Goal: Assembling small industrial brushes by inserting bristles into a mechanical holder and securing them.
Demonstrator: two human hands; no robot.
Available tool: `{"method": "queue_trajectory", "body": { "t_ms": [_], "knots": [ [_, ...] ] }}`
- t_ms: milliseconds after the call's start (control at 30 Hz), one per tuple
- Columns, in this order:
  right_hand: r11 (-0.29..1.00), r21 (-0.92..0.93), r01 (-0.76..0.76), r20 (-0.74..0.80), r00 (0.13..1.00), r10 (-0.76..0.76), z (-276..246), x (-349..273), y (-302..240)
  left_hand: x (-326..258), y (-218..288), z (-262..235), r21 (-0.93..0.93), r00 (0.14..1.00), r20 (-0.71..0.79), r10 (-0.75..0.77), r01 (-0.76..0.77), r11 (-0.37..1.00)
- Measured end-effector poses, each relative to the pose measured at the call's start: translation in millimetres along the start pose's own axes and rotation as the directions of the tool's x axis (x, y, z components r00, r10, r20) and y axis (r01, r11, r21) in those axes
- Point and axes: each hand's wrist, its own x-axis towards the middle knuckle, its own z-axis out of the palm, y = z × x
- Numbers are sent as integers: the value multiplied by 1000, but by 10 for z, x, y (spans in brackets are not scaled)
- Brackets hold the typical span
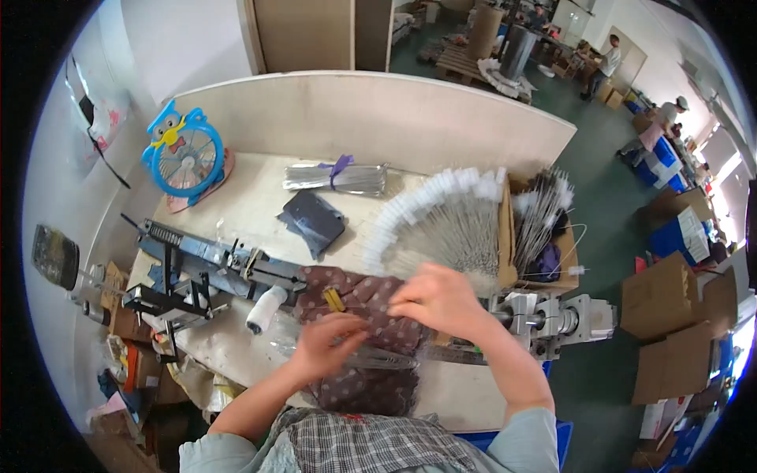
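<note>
Dotted brown cloth point(371, 315) draped over the bench machine point(229, 272), both hands working on it.
Left hand point(327, 347) pinches thin clear wires point(378, 359); right hand point(438, 299) presses down, grip hidden. Judging by the crowding, a snagged sleeve could scatter the fanned white-tipped rods point(441, 217).

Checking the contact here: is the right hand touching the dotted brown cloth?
Touching. The head view shows the right hand resting on the dotted brown cloth, no gap visible.
</note>
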Motion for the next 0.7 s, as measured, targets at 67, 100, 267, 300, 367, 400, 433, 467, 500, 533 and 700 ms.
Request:
{"method": "queue_trajectory", "body": {
  "t_ms": [67,100,267,300,367,400,433,467,500,533,700],
  "knots": [
    [997,25,73,-23,997,-72,208,296,-201,-232,6,-200,-64,985,-31,-172,169,983],
    [996,33,86,-18,996,-85,318,401,-272,-332,-27,-262,-285,919,-45,-392,365,886],
    [986,-116,122,-140,981,-138,844,774,-421,-572,-223,-548,-746,673,-86,-734,445,496],
    [984,-124,127,-134,981,-143,867,799,-433,-588,-292,-570,-822,675,-90,-733,365,437],
    [980,-161,117,-99,986,-134,905,820,-443,-470,-147,-655,-921,662,-17,-750,282,270],
    [978,-173,113,-92,987,-131,897,815,-447,-392,-81,-645,-975,656,60,-752,200,97],
    [981,-164,102,-80,990,-116,884,820,-474,-341,-120,-563,-973,630,43,-776,204,111],
    [984,-154,90,-67,993,-102,882,831,-500,-310,-158,-493,-975,631,45,-774,197,104],
    [983,-160,93,-60,993,-104,877,844,-526,-283,-193,-430,-859,698,20,-716,378,344],
    [982,-173,73,-38,996,-80,857,841,-548,-271,-245,-378,-658,760,28,-649,503,561],
    [977,-211,35,4,999,-35,815,803,-547,-113,-282,-459,101,718,-118,-686,696,711]
  ]
}}
